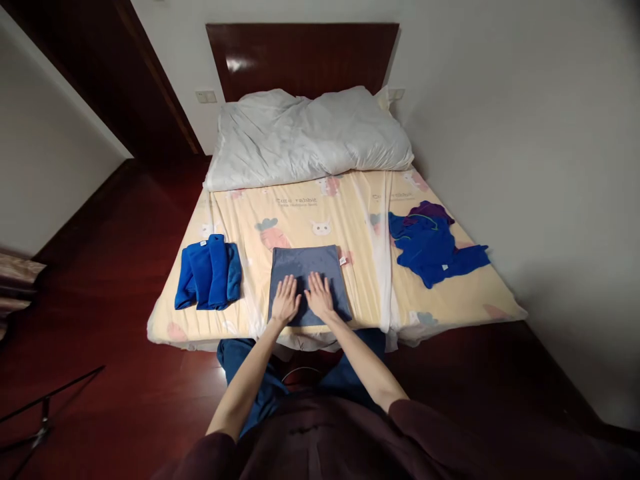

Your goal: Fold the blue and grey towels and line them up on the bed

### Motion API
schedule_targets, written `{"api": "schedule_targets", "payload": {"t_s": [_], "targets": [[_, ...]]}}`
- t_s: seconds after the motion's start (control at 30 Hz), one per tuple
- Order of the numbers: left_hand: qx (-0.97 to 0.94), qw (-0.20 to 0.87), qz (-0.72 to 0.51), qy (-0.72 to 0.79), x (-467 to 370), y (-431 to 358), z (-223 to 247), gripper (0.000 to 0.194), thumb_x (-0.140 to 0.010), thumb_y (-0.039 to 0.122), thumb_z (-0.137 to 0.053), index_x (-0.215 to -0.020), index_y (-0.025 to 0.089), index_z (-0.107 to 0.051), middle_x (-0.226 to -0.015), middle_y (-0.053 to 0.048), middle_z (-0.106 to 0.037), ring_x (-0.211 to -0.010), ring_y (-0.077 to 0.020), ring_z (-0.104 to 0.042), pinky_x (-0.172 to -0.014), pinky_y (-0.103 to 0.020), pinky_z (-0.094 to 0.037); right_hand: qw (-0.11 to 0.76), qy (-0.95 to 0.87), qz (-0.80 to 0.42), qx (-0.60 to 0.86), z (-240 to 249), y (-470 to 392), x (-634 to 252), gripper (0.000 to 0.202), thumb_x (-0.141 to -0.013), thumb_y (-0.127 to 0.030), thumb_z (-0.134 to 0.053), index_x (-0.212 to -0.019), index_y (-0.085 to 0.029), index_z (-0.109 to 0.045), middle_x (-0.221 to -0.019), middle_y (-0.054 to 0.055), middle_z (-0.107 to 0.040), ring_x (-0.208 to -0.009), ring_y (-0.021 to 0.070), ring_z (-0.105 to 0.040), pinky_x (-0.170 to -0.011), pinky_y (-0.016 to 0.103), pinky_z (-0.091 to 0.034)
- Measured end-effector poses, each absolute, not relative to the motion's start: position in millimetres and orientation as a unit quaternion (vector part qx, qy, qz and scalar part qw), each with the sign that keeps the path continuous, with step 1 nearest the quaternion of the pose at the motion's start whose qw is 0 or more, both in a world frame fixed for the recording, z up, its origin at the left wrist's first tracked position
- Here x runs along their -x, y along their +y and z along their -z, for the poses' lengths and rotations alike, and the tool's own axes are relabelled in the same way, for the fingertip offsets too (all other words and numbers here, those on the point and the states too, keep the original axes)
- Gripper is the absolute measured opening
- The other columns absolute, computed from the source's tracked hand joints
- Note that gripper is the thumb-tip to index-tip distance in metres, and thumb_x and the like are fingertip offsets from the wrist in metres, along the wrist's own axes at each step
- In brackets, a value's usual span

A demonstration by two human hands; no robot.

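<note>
Grey fabric makes up the cloth (pixel 305 261), a smooth, flat, roughly square piece lying on the bed (pixel 255 207) close to its front edge. Both hands rest on the cloth, palms down: the left hand (pixel 287 300) on its left half, the right hand (pixel 319 297) on its right half, with a strip of grey showing between them. Fingers are straight and slightly spread, pointing away from the body; neither hand grips anything. A small white tag (pixel 343 261) sticks out from the cloth's right side.

Left of the cloth, and apart from it, sits a blue stack (pixel 201 277), folded in thick upright-looking bands, with a pale label near its top. Well to the right of the cloth lies a blue heap (pixel 425 253), loose and crumpled, with a purple piece (pixel 443 212) at its far end and another white label on it. Around the cloth, the yellow bedding shows rabbits, carrots and lettering. Beyond the cloth, a white quilt (pixel 310 140) is bunched across the bed's far end, in front of a glossy dark brown headboard (pixel 310 57). Below the cloth are blue trousers (pixel 237 353) and dark sleeves (pixel 423 420).
</note>
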State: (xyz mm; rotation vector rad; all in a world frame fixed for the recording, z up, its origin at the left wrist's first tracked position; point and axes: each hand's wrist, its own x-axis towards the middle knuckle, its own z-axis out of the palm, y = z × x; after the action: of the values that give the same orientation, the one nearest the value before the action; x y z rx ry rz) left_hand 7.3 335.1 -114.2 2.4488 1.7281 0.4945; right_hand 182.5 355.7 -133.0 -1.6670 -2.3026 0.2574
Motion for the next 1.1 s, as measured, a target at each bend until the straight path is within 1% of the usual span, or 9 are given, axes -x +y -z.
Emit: {"api": "schedule_targets", "payload": {"t_s": [0.07, 0.13, 0.27, 0.43, 0.57, 0.67, 0.77, 0.93, 1.1], "targets": [[-0.824, 0.061, -0.155, 0.542, -25.8, 314.8, 120.6, 0.062, -0.1, 0.031, -0.032, -0.158, 0.009, -0.031, -0.165, -0.012, -0.025, -0.155, -0.0258, -0.015, -0.127, -0.048, -0.018, 0.137, -0.821, -0.106, 0.545, 139.2, 325.6, -167.0, 0.064, -0.1, -0.028, -0.032, -0.16, -0.009, -0.024, -0.165, 0.011, -0.024, -0.157, 0.0242, -0.013, -0.127, 0.05, -0.009], [-0.822, 0.074, -0.151, 0.545, -25.8, 294.0, 131.9, 0.06, -0.101, 0.032, -0.032, -0.158, 0.012, -0.033, -0.164, -0.011, -0.029, -0.154, -0.0259, -0.02, -0.126, -0.048, -0.022, 0.136, -0.816, -0.116, 0.55, 146.7, 301.1, -173.1, 0.063, -0.101, -0.032, -0.031, -0.16, -0.011, -0.024, -0.165, 0.01, -0.025, -0.156, 0.0232, -0.016, -0.127, 0.048, -0.012], [-0.804, 0.082, -0.163, 0.565, 17.6, 263.3, 151.5, 0.061, -0.102, 0.041, -0.035, -0.157, 0.016, -0.035, -0.164, -0.012, -0.031, -0.153, -0.0261, -0.024, -0.125, -0.048, -0.023, 0.159, -0.778, -0.101, 0.599, 159.2, 275.9, -237.4, 0.064, -0.103, -0.043, -0.028, -0.159, -0.012, -0.028, -0.165, 0.01, -0.026, -0.155, 0.0237, -0.021, -0.127, 0.048, -0.012], [-0.743, 0.085, -0.198, 0.634, 67.5, 240.3, 159.1, 0.063, -0.101, 0.042, -0.032, -0.157, 0.012, -0.033, -0.163, -0.016, -0.031, -0.153, -0.0289, -0.025, -0.124, -0.053, -0.024, 0.201, -0.716, -0.087, 0.664, 170.7, 256.2, -320.1, 0.062, -0.103, -0.043, -0.027, -0.158, -0.014, -0.033, -0.164, 0.011, -0.031, -0.154, 0.026, -0.025, -0.126, 0.052, -0.013], [-0.694, 0.088, -0.226, 0.677, 88.5, 216.4, 158.5, 0.065, -0.1, 0.043, -0.036, -0.155, 0.008, -0.034, -0.161, -0.022, -0.033, -0.153, -0.0355, -0.022, -0.121, -0.061, -0.026, 0.259, -0.674, -0.067, 0.688, 172.8, 235.0, -347.6, 0.062, -0.102, -0.04, -0.031, -0.156, -0.011, -0.035, -0.161, 0.017, -0.035, -0.152, 0.0299, -0.029, -0.124, 0.057, -0.022], [-0.704, 0.084, -0.257, 0.657, 97.9, 207.7, 150.2, 0.062, -0.097, 0.037, -0.045, -0.152, 0.009, -0.039, -0.157, -0.024, -0.038, -0.151, -0.0357, -0.029, -0.12, -0.058, -0.031, 0.303, -0.691, -0.059, 0.654, 165.4, 226.3, -349.3, 0.057, -0.1, -0.032, -0.038, -0.153, -0.014, -0.042, -0.157, 0.015, -0.044, -0.149, 0.029, -0.035, -0.122, 0.054, -0.031], [-0.742, 0.099, -0.268, 0.607, 96.5, 215.2, 139.2, 0.051, -0.094, 0.027, -0.048, -0.144, 0.014, -0.049, -0.149, -0.019, -0.049, -0.144, -0.0306, -0.041, -0.118, -0.051, -0.038, 0.311, -0.736, -0.07, 0.597, 155.9, 229.1, -339.7, 0.052, -0.095, -0.022, -0.043, -0.147, -0.017, -0.052, -0.149, 0.011, -0.055, -0.143, 0.0258, -0.043, -0.119, 0.048, -0.038], [-0.798, 0.138, -0.216, 0.545, 76.9, 239.1, 134.5, 0.045, -0.085, 0.013, -0.052, -0.129, 0.018, -0.063, -0.141, -0.013, -0.059, -0.139, -0.0284, -0.048, -0.117, -0.048, -0.041, 0.267, -0.788, -0.068, 0.551, 148.1, 243.1, -318.2, 0.054, -0.087, -0.011, -0.048, -0.14, -0.018, -0.06, -0.144, 0.008, -0.06, -0.135, 0.0257, -0.052, -0.113, 0.046, -0.043], [-0.808, 0.134, -0.148, 0.554, 62.7, 246.0, 140.2, 0.052, -0.08, 0.004, -0.051, -0.129, 0.014, -0.064, -0.145, -0.015, -0.057, -0.141, -0.0283, -0.047, -0.116, -0.045, -0.042, 0.225, -0.823, -0.068, 0.517, 144.8, 251.1, -306.1, 0.051, -0.086, -0.009, -0.053, -0.133, -0.021, -0.065, -0.136, 0.006, -0.066, -0.129, 0.0256, -0.057, -0.109, 0.044, -0.044]]}}
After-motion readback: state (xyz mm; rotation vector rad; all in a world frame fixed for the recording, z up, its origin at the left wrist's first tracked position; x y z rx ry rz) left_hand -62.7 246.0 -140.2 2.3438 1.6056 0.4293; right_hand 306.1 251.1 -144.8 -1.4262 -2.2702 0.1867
